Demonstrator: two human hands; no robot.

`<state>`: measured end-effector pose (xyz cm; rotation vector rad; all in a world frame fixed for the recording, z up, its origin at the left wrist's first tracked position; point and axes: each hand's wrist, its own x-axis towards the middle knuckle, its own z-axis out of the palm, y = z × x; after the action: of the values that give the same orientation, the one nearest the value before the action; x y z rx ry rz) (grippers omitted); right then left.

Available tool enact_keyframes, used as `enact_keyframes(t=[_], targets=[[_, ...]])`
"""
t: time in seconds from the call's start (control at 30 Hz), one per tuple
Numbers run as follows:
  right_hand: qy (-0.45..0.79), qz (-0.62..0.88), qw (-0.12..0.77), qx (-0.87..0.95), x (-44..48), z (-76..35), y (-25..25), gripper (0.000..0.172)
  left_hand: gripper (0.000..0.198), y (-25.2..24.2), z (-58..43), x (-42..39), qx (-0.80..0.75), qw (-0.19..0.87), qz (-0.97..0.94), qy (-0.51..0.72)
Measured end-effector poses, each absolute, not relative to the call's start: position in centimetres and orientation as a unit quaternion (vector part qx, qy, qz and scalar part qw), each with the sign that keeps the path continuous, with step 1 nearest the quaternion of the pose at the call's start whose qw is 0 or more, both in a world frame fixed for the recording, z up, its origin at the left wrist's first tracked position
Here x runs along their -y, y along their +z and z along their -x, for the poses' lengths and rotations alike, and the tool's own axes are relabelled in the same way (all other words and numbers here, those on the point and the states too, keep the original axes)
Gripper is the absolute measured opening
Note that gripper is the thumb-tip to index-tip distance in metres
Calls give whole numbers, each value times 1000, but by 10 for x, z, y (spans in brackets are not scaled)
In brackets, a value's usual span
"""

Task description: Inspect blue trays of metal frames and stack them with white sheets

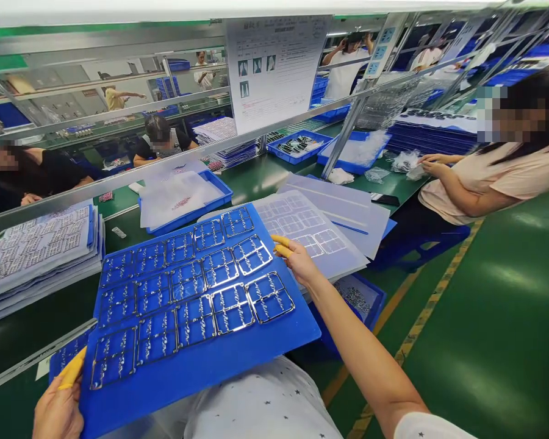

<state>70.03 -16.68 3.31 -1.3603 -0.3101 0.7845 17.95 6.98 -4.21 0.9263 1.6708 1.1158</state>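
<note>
A flat blue board (256,350) is held up in front of me, tilted, with several rows of shiny metal frames (269,297) lying on it. Each frame has small script-like shapes inside. My left hand (60,399) grips the board's lower left edge, a yellow finger cot on one finger. At the far right edge, my right hand (295,256) pinches the board, with yellow cots on its fingertips. Beyond it lies a stack of translucent sheets (348,256) bearing similar frames. Part of another blue board (66,353) shows beneath the left side.
At left stands a tall stack of sheets (91,256) with parts. A blue tray (222,194) holding paper is behind the board. More blue trays (297,160) sit farther back under a metal rail (165,167). A co-worker (480,177) sits at right, handling clear plastic.
</note>
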Motion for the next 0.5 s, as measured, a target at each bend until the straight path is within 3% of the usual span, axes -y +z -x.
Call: enact_keyframes(t=[0.5], targets=[[369,590,704,142,147,-691,35,33,32,-42,-176,-71,-685,469,-378,409]])
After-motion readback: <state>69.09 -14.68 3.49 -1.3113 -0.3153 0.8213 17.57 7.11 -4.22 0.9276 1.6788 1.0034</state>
